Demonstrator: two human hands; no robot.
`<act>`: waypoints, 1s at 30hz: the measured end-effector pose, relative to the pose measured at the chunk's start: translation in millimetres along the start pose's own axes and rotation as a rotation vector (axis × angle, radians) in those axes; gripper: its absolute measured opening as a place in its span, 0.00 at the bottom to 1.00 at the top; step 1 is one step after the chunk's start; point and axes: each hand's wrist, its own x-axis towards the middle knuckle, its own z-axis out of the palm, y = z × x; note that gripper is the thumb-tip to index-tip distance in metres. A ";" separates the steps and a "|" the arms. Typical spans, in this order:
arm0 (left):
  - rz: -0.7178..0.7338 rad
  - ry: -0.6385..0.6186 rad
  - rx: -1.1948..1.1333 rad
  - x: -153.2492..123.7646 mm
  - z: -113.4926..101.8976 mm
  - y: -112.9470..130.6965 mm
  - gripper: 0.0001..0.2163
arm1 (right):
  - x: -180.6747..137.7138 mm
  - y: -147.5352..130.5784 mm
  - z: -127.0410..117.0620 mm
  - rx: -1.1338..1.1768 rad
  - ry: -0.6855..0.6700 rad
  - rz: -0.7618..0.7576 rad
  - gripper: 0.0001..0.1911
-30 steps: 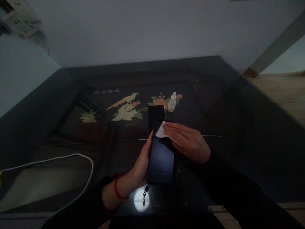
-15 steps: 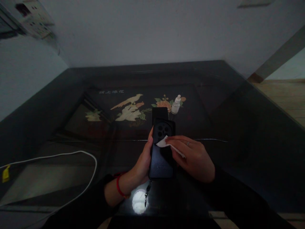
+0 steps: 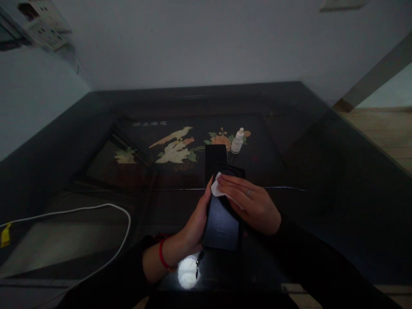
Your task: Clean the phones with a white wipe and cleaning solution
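My left hand (image 3: 195, 224) is wrapped round the left edge of a dark smartphone (image 3: 222, 229), its back facing up and tilted slightly. A short dark strap (image 3: 198, 261) hangs from the phone's lower left corner. Between the fingers of my right hand (image 3: 252, 201) is a folded white wipe (image 3: 216, 187), pressed on the phone's upper back; hand and wipe cover most of the camera area. Just beyond, a flat black phone-shaped slab (image 3: 215, 156) lies on the table, partly hidden. A small dropper bottle (image 3: 237, 140) with a white top stands upright behind it.
The glossy black table (image 3: 289, 128) carries an inlaid bird picture (image 3: 174, 137) and reflects light. A white cable (image 3: 109, 205) with a yellow tag (image 3: 5, 235) curves across the left side. The wall (image 3: 193, 43) rises behind the table; sockets (image 3: 48, 34) show at upper left.
My right hand has moved the wipe slightly left and up, onto the camera area. The held phone has tilted, its top shifting right.
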 end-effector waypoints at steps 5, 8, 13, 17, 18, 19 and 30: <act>0.101 0.028 0.026 1.1 0.3 0.2 0.28 | -1.4 2.7 -4.9 -0.117 0.029 -0.015 0.14; 0.098 0.044 0.017 -0.3 1.6 1.7 0.27 | -3.4 3.1 -3.6 -0.114 0.007 -0.087 0.14; 0.073 -0.009 -0.007 -2.7 1.0 3.6 0.29 | -4.4 4.2 -3.6 -0.129 0.011 -0.009 0.15; 0.051 -0.037 -0.025 -2.7 0.9 4.9 0.29 | -3.7 2.9 -5.4 -0.071 0.002 -0.039 0.14; 0.052 -0.040 -0.027 -2.5 1.0 5.3 0.29 | -3.6 2.7 -5.7 -0.060 -0.003 -0.061 0.14; 0.056 -0.036 -0.027 -2.4 1.3 5.7 0.29 | -3.6 2.8 -6.1 -0.060 -0.004 -0.066 0.14; 0.071 0.018 -0.032 -1.3 2.8 9.6 0.30 | -4.2 2.4 -7.2 -0.065 0.023 -0.050 0.13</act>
